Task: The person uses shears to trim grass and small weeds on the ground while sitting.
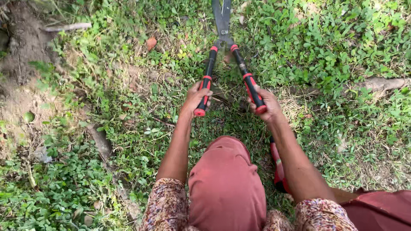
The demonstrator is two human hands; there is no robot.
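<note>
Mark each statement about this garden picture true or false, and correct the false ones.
1. Each hand grips one handle of the shears. True: left hand, right hand.
2. The handles are blue and yellow. False: they are black with red bands and tips.
3. The blades point away from the person. True.
4. The ground is paved. False: it is grass and low weeds, with bare soil at the left.
5. The left hand rests on the knee. False: it holds a handle.

We see garden shears (223, 38) | black-and-red handles spread | grey blades nearly closed, pointing away over grass
</note>
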